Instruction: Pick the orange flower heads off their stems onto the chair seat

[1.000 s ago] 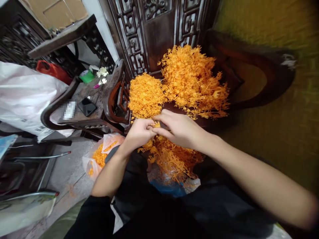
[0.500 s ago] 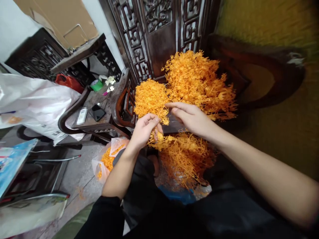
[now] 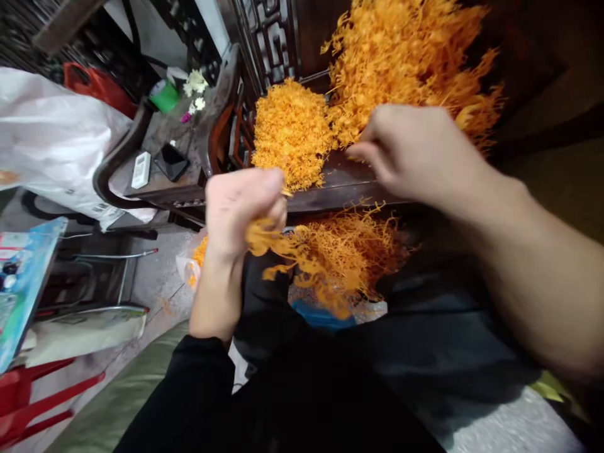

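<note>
My left hand is closed around an orange plastic sprig, which hangs out of the fist to the lower right, blurred by motion. My right hand hovers to the right with its fingers curled in; whatever they hold, if anything, is hidden. Behind the hands, a compact heap of small orange pieces lies on the dark wooden bench. Beside it, behind my right hand, rises a larger heap of branching orange sprigs. Lower down, between my legs, sits a tangle of thin orange stems.
Left of the bench, a carved side table carries a white remote, a dark phone-like object, a green tape roll and white flowers. A white plastic bag bulges beyond it. A red stool stands lower left.
The view has tilted downward and nearer. My left hand has turned into a fist, its sprig swinging below. My right hand has drawn away to the right, and its fingers have curled.
</note>
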`<action>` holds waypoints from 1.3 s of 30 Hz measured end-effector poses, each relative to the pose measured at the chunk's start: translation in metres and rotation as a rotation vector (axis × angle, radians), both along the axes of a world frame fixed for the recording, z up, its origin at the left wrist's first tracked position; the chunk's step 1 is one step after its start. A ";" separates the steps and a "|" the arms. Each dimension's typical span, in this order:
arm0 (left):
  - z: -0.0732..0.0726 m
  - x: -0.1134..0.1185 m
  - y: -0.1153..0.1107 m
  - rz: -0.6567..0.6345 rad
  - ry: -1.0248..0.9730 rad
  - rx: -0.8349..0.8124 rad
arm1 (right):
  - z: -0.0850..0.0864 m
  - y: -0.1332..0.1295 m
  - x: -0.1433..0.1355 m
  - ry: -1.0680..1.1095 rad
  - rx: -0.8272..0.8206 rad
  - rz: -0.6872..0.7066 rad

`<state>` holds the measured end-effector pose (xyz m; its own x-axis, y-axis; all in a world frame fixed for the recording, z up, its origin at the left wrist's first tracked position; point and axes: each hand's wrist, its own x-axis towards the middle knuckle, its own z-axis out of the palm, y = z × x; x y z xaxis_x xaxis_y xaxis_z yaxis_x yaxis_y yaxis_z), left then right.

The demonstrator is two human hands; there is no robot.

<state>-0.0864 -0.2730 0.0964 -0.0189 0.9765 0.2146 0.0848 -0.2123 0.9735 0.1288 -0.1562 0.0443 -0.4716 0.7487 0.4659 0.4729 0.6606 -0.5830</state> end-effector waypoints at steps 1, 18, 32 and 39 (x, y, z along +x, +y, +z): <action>0.000 -0.002 -0.001 0.058 -0.061 0.028 | -0.001 0.002 0.001 0.036 0.003 -0.065; -0.030 -0.031 0.039 0.427 0.103 -0.040 | 0.026 -0.066 -0.058 0.219 -0.298 0.087; -0.040 0.003 0.052 0.262 -0.208 -0.120 | 0.010 -0.056 -0.063 0.098 -0.230 0.126; -0.030 0.009 0.047 0.217 -0.263 -0.255 | 0.014 -0.046 -0.058 -0.078 -0.164 0.245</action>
